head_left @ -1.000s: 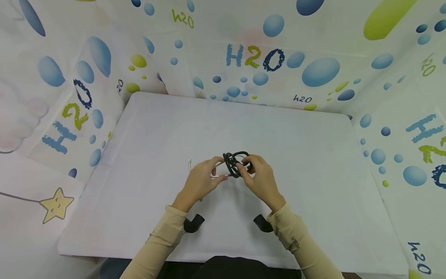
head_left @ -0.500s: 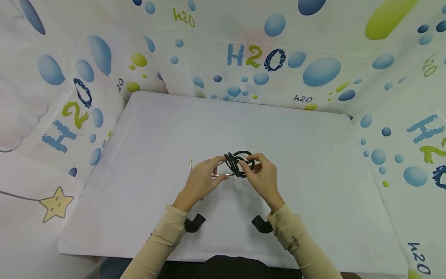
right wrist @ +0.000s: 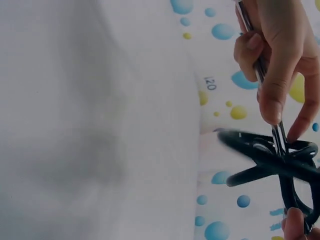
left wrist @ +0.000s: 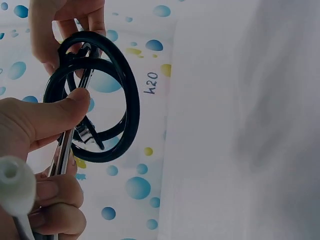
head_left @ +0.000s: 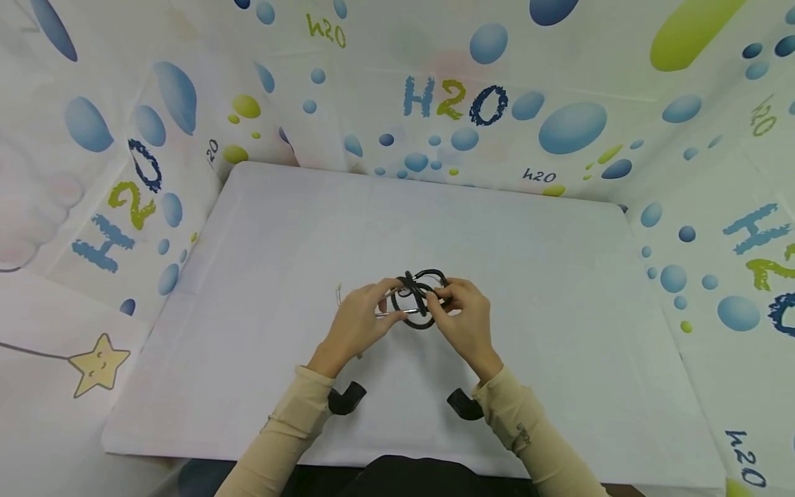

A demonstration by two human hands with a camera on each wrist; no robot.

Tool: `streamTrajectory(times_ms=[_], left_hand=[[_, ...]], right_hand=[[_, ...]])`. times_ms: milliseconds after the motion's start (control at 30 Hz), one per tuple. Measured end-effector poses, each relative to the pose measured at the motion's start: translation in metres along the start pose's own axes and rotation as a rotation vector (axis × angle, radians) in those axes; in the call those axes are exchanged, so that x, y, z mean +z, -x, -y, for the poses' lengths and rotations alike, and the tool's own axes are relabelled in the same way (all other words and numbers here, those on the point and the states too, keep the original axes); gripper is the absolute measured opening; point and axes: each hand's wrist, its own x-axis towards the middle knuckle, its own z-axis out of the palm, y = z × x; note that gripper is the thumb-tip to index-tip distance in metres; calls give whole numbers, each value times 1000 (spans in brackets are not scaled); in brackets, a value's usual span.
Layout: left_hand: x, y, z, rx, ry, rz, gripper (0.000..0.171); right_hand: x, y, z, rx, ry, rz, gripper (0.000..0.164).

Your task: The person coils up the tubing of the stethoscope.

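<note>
A stethoscope with black tubing (head_left: 433,273) is held up over the white table between both hands. My left hand (head_left: 360,316) grips its metal ear tubes (left wrist: 64,150), the thumb pressed along one of them. A pale ear tip (left wrist: 17,185) sticks out behind that hand. The tubing lies in several loops around the far end of the metal tubes. At the right side of this coil, my right hand (head_left: 462,310) pinches the tubing between thumb and fingers. The right wrist view shows part of the coil blurred, and the chest piece cannot be made out.
The white table (head_left: 279,228) spreads out around the hands. Curtains printed with drops (head_left: 464,139) rise along its back and sides. Black curved pieces (head_left: 348,398) sit by both sleeve cuffs. The person's dark clothing (head_left: 422,476) is at the near edge.
The tubing coil has changed shape: a loop now hangs lower, below the metal tubes, and the loops spread wider. The right hand shifted slightly right, then back a little; the left stayed put.
</note>
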Motion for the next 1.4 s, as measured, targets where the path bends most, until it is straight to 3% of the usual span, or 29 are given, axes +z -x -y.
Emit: streamTrajectory(times_ms=[133,400,567,833,1133,1400], left_hand=[[1,-1,-2,2,3,10,47],[0,-1,-3,3,-3,25,50],[1,-1,-3,14,17,20,49],[-1,-3,-5,5,36,23,51],[-1,-3,-4,-7,35,13,50],[0,-1,-3,-10,23,7,49]], right_hand=[[2,1,-2,-28,8,-42,3],[0,1,-4,-52,54,-36,3],[1,1,-5,-89,73,-127,4],[6,1,-5,-98,9,-252,7],[2,-3,24,-81,-25,-224,7],[0,1,3,-39,-1,-105,4]])
